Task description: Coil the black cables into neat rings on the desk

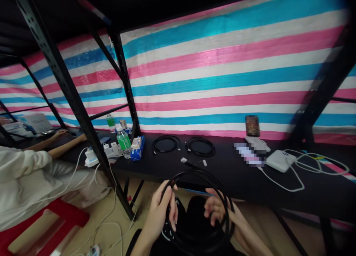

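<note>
Both my hands hold one black cable [194, 173] wound into a loop above my lap, in front of the black table [239, 178]. My left hand [162, 211] is closed around the loop's left side, fingers wrapped over the strands. My right hand [218, 209] grips the right side, fingers curled around the cable. The cable's free end with a small white plug [184, 160] lies on the table edge just above the loop. Two other coiled black cables [166, 143] [200, 146] lie flat on the table further back.
A black metal rack post [83, 118] stands at my left, with a water bottle [124, 141], a blue packet [137, 147] and white chargers [111, 150]. A white box with white cables [280, 160] lies right. Another person in white [27, 174] sits left by a red stool [41, 226].
</note>
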A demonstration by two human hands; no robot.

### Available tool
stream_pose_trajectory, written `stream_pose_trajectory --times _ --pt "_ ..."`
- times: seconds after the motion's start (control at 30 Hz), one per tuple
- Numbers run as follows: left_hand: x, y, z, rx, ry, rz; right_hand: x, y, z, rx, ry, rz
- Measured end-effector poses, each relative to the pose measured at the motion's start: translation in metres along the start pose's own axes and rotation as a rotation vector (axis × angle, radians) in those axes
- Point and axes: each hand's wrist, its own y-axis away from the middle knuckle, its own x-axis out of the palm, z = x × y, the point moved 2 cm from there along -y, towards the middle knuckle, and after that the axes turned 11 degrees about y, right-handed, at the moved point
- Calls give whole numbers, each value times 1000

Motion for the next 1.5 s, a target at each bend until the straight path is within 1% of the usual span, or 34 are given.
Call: stream_pose_trajectory --times 0.07,0.1,0.17,0.27,0.37,0.43,0.5,0.63,0.73,0.83,0.9,0.97,1.0,1.07,1.13,1.2,1.3,1.37,1.43,1.5 --pt "-1 6 1 -9 -43 -20 4 9 10 30 -72 -83" --pt "-2 8 3 -11 -59 -36 5 11 14 43 -63 -120" --pt "-3 10 6 -16 -72 -71 7 14 23 55 50 -168" --pt "-1 15 15 -70 -78 -87 7 18 28 105 270 -194" --pt "1 21 22 -148 -57 -79 7 26 29 157 362 -191" --pt "0 25 23 -170 -22 -122 9 32 32 157 371 -203" --pt "-4 29 22 -184 5 -160 11 39 37 119 360 -262" --pt "-8 40 22 -239 40 -187 14 51 40 48 318 -351" --pt "1 50 26 -296 111 -181 12 62 33 51 282 -429" --pt "16 52 31 -317 177 -108 6 74 24 45 269 -528" --pt "21 47 36 -295 139 -28 1 80 21 34 288 -570" --pt "20 40 42 -250 49 12 -2 84 21 33 323 -583" --pt "17 36 45 -223 1 -2 -3 84 22 38 340 -575" --pt "9 31 51 -164 -71 -84 -5 83 23 39 347 -546" --pt "6 27 53 -125 -57 -143 -7 79 26 2 312 -545" --pt "10 23 45 -62 42 -172 -12 75 29 -63 247 -592" --pt "18 17 20 122 188 -272 -20 70 32 -138 147 -675" --pt "18 14 3 224 238 -341 -24 66 35 -165 108 -699" --pt "14 12 -4 230 248 -364 -26 61 37 -173 104 -704" --pt "7 11 -1 147 212 -354 -28 55 40 -158 123 -701"
